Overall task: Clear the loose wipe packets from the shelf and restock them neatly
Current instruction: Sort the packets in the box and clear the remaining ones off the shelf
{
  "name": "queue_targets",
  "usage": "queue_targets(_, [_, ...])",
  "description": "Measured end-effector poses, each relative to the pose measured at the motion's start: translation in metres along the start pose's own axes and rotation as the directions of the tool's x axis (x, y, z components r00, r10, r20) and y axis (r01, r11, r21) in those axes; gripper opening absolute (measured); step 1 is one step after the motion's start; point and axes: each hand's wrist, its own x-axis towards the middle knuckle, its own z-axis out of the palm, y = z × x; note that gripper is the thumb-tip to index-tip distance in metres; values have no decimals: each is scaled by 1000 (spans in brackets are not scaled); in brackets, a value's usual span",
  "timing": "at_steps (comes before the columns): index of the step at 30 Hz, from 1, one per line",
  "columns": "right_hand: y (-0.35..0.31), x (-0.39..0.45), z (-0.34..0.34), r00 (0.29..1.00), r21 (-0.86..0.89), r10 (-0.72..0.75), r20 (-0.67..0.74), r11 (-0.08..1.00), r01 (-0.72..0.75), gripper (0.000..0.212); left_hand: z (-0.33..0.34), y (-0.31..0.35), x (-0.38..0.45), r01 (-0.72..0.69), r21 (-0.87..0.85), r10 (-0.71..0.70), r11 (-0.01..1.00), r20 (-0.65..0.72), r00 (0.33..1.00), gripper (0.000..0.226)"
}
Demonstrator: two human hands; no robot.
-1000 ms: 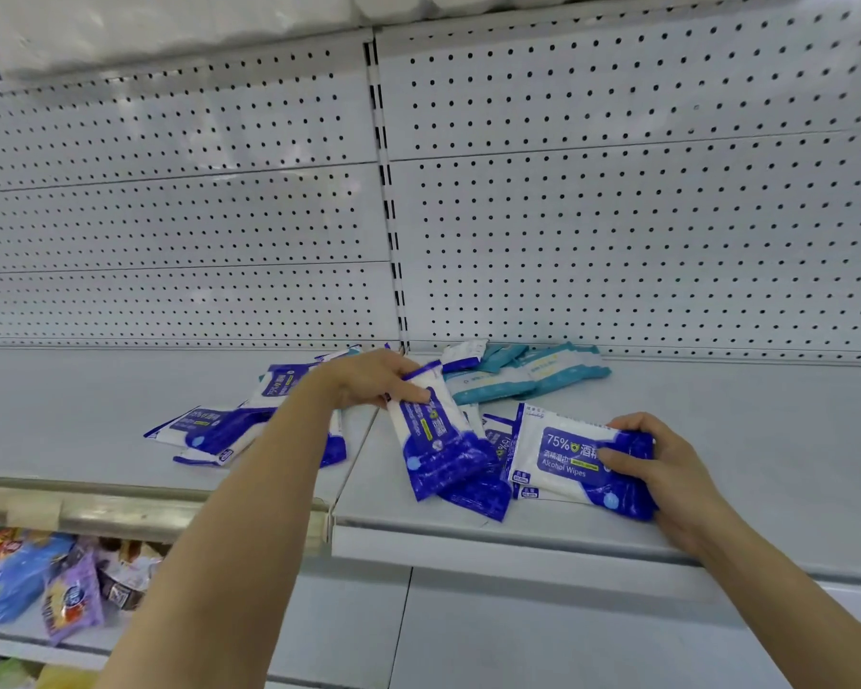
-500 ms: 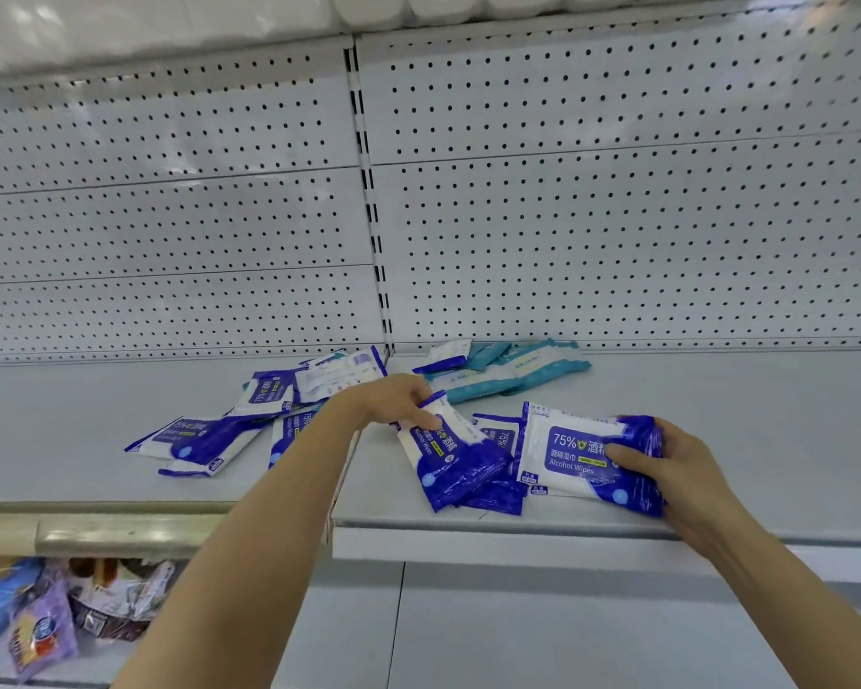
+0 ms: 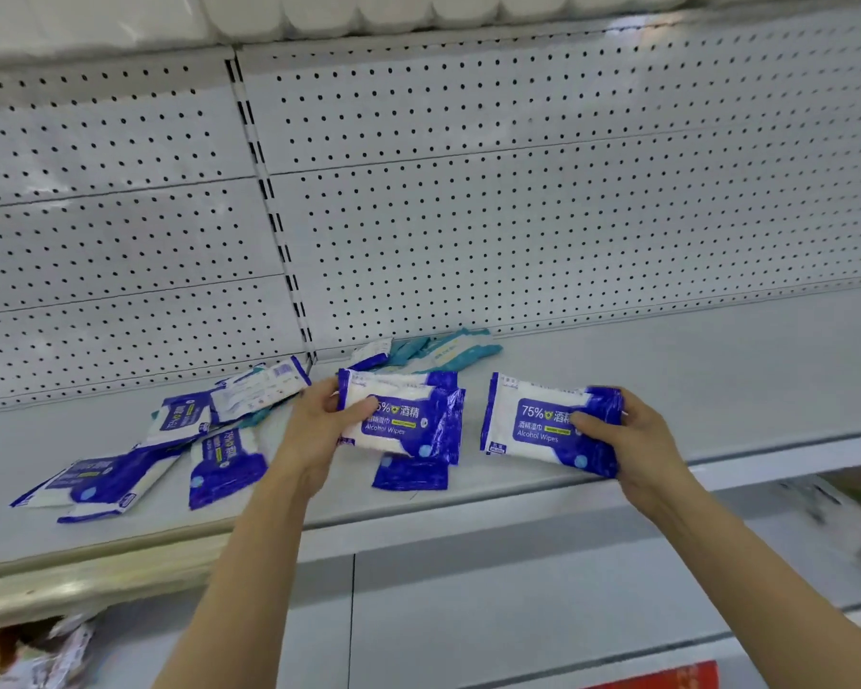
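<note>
Head view: pegboard backs a white shelf, bare to the right. Loose packets sprawl left, one near the front edge. Left hand pinches a packet pair; right hand grips another packet at the lip.

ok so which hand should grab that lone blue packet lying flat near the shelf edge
Left, probably. The left hand sits beside the flat packet, which lies just below the packets it holds. The right hand grips its own packet farther right. Both hands are full, though.
</note>
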Motion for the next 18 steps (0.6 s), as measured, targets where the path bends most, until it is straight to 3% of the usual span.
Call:
queue_targets(5, [-10,-16,-52,998,-15,-19,-61,1000,18,33,65,-6,-21,-61,-25,61,998,-34,998,44])
queue_targets(18, [-49,-118,-255,969,-71,-92,-228,994,78,32,280,-40,-149,-70,-138,94,988,172,981,24])
